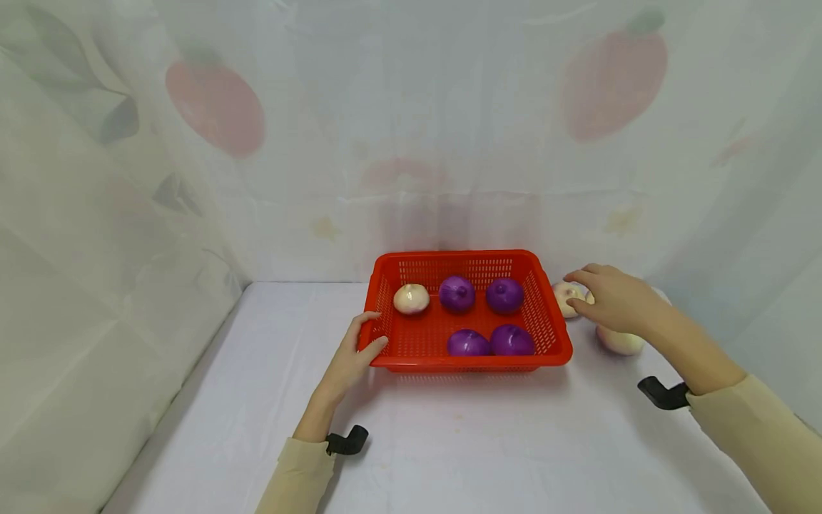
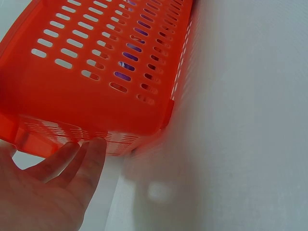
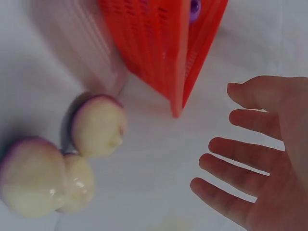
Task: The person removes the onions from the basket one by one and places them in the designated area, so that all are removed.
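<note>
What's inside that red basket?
The red basket holds four purple bulbs and one whitish bulb. Its front rim hides the lower parts of the nearest two purple ones; what lies beneath each bulb is covered.

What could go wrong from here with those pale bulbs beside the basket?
The pale bulbs are rounded and sit close together, so the right grip could nudge one while reaching and set others rolling. The red basket has the left grip only at its left end, so a bump on the right side might swing it. Tilting it could also roll the loose purple bulbs.
</note>
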The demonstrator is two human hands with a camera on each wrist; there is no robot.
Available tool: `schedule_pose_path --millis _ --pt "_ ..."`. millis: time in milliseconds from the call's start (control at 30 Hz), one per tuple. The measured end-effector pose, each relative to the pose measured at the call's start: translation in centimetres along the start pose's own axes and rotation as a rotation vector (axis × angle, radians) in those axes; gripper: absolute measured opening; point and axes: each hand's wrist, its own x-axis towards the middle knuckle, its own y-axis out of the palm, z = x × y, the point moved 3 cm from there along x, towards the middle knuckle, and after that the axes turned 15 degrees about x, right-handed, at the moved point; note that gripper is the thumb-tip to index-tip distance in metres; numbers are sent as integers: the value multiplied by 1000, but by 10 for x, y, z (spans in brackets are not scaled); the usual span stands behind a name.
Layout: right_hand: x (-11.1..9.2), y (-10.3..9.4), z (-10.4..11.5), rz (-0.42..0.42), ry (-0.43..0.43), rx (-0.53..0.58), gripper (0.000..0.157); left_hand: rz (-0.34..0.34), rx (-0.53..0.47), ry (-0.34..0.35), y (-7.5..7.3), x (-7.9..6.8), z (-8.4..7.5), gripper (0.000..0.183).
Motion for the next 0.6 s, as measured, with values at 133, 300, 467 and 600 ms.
schedule_pose_path --millis 133,300,467,600 --pt "12 2 21 2 -35 7 44 5 -3 -2 -1 0 0 55" --pt "28 9 40 12 -87 -30 42 12 -10 -3 -1 0 0 54" --pt "44 18 56 37 -122 -67 45 7 -9 -6 0 0 0 55" --pt "56 24 67 48 -161 -81 44 -3 -10 8 0 1 1 57"
